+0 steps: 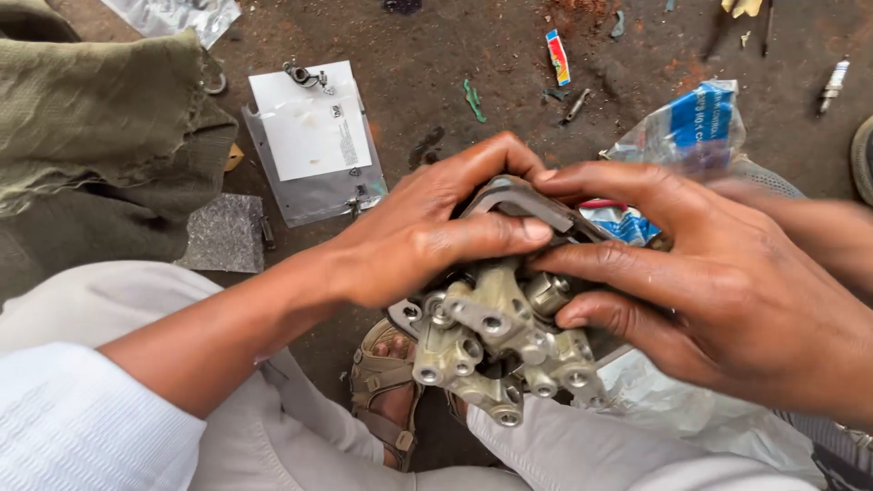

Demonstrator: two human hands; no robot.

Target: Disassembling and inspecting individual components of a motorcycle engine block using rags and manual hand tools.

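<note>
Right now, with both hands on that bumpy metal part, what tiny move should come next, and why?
Probably press the flat grey gasket down evenly. Both the left hand and the right hand have fingertips on its top edge, and it sits raised on the metal casting, seemingly not yet flush. That is only a guess.

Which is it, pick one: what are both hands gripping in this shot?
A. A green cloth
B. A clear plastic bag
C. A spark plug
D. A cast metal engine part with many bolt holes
D: the left hand and right hand both clasp the grey cast metal part, while the spark plug lies apart on the ground.
</note>
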